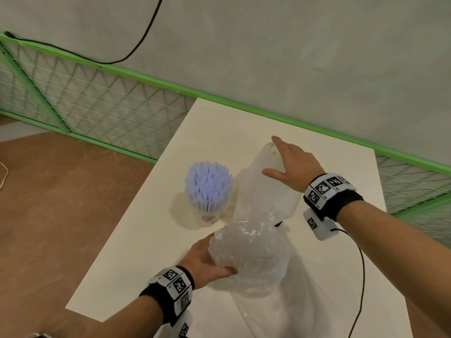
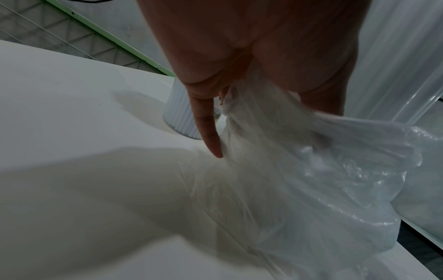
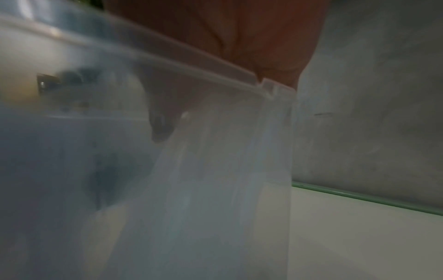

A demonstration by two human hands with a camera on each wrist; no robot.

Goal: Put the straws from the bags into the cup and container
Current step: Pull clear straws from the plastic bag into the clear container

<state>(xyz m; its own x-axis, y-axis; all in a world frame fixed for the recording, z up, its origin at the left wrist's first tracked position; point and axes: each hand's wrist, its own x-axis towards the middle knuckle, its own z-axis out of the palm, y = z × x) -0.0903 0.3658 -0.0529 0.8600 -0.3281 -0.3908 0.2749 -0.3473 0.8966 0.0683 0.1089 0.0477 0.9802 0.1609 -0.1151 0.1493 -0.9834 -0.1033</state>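
Observation:
A clear cup (image 1: 207, 215) packed with pale blue-white straws (image 1: 208, 185) stands on the white table (image 1: 341, 162). To its right a translucent plastic container (image 1: 263, 191) is tilted. My right hand (image 1: 290, 162) holds it at the top, thumb on one side and fingers on the other. In the right wrist view the thumb shows through the container's wall (image 3: 191, 180) below the rim. My left hand (image 1: 207, 257) grips a crumpled clear bag (image 1: 251, 254) at the container's near end; the bag (image 2: 311, 170) bunches under my palm. Whether straws are in the bag is hidden.
A second clear bag (image 1: 280, 318) lies flat at the table's near edge. A black cable (image 1: 362, 264) runs from my right wrist across the table. A green mesh fence (image 1: 109, 106) and a grey wall stand behind the table. The table's left edge drops to brown floor (image 1: 61, 203).

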